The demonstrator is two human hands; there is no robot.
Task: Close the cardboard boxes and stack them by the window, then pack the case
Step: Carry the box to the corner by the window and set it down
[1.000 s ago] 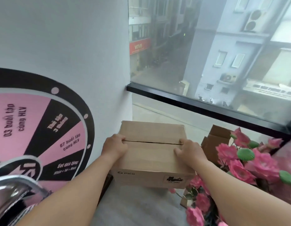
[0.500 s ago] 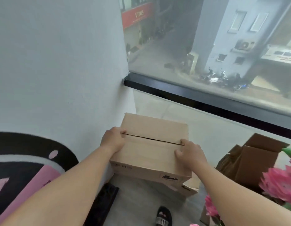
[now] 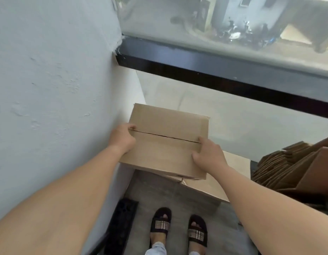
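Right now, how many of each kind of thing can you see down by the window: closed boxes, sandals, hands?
Closed cardboard boxes: 2, the held box and the lower box partly under it
Sandals: 2, left sandal and right sandal
Hands: 2, left hand and right hand, both gripping the held box
Total: 6
The flattened cardboard pile at right is too jumbled to count.

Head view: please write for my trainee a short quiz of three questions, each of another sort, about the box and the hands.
1. True or false: the flaps of the held cardboard box are folded shut.
2. Which lies under the held box? A) a second cardboard box B) a chair C) a bucket
3. Fill in: the left hand holds the box on the side nearest the ____.

Key: 1 true, with a thin seam showing; 2 A; 3 wall. The right hand holds the opposite side.
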